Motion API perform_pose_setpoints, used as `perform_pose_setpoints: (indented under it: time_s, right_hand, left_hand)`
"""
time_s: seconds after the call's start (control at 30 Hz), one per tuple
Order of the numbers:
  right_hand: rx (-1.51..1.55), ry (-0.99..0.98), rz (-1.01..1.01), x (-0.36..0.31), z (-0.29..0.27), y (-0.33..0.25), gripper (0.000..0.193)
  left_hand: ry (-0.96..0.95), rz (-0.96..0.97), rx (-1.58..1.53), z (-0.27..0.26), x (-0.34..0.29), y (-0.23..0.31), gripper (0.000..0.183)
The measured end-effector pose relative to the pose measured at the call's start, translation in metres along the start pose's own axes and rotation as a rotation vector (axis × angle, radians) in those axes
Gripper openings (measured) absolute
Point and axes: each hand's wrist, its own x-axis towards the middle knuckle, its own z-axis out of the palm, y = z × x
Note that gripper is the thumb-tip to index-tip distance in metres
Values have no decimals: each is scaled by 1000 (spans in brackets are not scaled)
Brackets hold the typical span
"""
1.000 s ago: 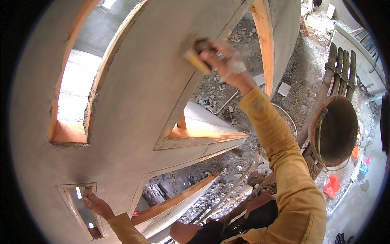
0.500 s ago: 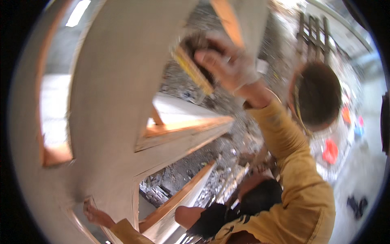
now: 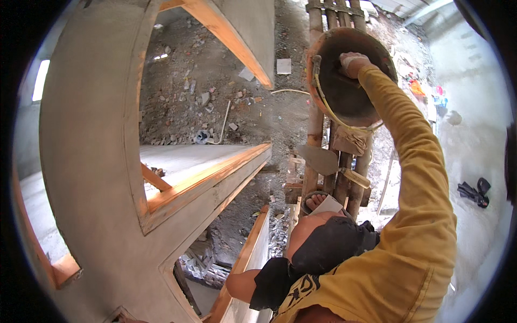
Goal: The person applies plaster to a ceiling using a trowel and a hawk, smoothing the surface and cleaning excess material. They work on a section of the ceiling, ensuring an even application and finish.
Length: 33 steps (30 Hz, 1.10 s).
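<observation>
My right hand (image 3: 354, 63) reaches down inside a round, mud-stained bucket (image 3: 389, 54) at the upper right. Its fingers are curled, and whatever they hold is hidden in the bucket's dark inside. A wire handle with a pale grip hangs over the near side of the bucket. Nearer to me lies a trowel (image 3: 319, 160) with a grey blade and a wooden handle. Of my left hand, at most a sliver shows at the bottom edge beside the plastered wall (image 3: 91, 161), and its fingers cannot be made out.
The bucket stands on a scaffold of round poles (image 3: 314, 126), where my foot (image 3: 315, 202) also rests. Wood-edged openings (image 3: 215, 180) cut through the wall on my left. Below lies rubble-strewn ground (image 3: 204, 97). Black gloves (image 3: 475, 192) lie at far right.
My right hand has swung from near the wall to inside the bucket; the block-shaped tool with a yellow edge it held is out of sight. My left hand has dropped almost out of view.
</observation>
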Motion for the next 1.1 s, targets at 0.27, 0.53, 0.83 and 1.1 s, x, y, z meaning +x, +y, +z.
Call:
perform_pose_setpoints:
  time_s: [0.27,0.53,0.83,1.1]
  right_hand:
    - [-32,-294,169,19,43,-1,36]
    - [921,570,-382,-101,-122,-7,36]
    - [1456,835,-718,15,-191,-298,44]
    - [1197,1116,-831,20,-171,-391,50]
  left_hand:
    - [-107,32,-226,16,-4,-15,41]
    - [-173,-461,-767,-83,29,-1,43]
    - [-164,-561,-999,-90,24,17,39]
    - [-236,-566,-832,-61,8,9,46]
